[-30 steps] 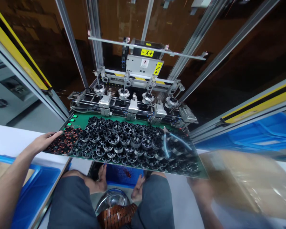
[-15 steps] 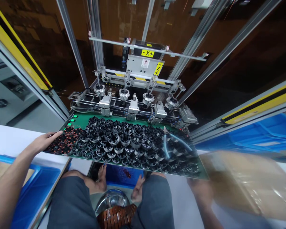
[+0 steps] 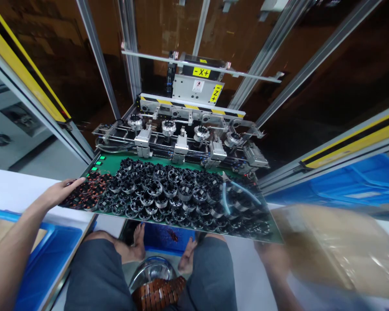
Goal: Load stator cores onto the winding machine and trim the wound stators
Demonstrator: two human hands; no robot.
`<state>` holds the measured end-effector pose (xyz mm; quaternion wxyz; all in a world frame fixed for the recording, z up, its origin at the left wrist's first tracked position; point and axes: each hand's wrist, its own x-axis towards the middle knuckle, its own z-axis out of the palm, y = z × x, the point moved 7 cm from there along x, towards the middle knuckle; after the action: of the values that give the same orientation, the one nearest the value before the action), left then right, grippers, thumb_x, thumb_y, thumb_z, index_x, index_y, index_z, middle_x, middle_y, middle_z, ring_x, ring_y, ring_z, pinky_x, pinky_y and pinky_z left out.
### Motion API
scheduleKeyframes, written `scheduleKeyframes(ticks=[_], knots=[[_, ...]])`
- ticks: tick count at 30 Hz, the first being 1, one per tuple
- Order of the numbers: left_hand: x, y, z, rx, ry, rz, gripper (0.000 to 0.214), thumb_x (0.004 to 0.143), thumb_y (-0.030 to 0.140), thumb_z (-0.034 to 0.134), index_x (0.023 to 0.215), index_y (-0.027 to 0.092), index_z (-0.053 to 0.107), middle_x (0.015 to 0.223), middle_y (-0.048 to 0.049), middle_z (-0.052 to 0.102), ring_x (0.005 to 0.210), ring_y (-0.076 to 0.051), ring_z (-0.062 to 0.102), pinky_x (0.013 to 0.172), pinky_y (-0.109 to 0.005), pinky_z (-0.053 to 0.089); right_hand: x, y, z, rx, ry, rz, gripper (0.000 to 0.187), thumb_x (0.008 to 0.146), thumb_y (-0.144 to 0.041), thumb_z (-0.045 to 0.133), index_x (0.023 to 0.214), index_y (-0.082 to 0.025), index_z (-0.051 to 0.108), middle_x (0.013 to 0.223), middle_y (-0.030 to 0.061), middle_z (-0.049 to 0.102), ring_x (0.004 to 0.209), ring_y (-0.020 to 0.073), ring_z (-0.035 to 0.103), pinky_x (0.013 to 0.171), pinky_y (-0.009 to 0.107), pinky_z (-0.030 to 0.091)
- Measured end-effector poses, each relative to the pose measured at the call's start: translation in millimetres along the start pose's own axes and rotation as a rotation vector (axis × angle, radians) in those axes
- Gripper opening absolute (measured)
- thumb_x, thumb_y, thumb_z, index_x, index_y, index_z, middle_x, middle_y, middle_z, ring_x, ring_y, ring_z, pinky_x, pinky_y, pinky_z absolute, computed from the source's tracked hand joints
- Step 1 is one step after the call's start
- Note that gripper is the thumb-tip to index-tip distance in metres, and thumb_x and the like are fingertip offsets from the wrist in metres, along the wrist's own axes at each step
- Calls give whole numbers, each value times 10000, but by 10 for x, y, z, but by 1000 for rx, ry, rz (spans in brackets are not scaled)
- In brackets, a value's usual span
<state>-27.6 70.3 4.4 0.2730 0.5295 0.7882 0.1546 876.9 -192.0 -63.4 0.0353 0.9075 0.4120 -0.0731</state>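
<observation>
my left hand lies open, fingers spread, on copper-wound stators at the 9 o'clock corner of a green board. my right hand is blurred at 4 o'clock, just beside a blurred brown carton; i cannot tell its state. black stators crowd the board, with a clear blue tube lying over them toward 3 o'clock. a pneumatic fixture stands at 12 o'clock, just past the board, between aluminium frame rails. noted also: blue crate at 3 o'clock, blue bin at 8 o'clock, steel bowl at 6 o'clock.
</observation>
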Motion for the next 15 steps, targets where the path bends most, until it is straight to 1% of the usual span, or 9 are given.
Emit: scheduleKeyframes(ticks=[5,10,15], knots=[[-40,59,3,-7,-14,-15,855,788,944,525,1151,244,855,1218,-170,851,1292,-480,749,1176,-595,538,15,-1,-6,-14,35,-20,565,1053,-546,496,1207,-123,837,1003,217,813,1006,348,790,827,383,578],[-75,96,2,14,-40,-17,907,794,967,476,1188,231,831,1264,-193,836,1319,-488,733,1186,-589,525,35,-22,9,-42,21,-20,561,1060,-543,473,1098,-132,854,968,211,808,1019,345,792,845,385,583],[-84,115,-13,27,-49,-9,940,775,996,463,1189,232,822,1294,-205,825,1339,-492,720,1193,-575,517,24,-39,-27,-21,10,11,565,1046,-540,514,1242,-121,838,1083,231,815,1045,353,792,871,403,587]])
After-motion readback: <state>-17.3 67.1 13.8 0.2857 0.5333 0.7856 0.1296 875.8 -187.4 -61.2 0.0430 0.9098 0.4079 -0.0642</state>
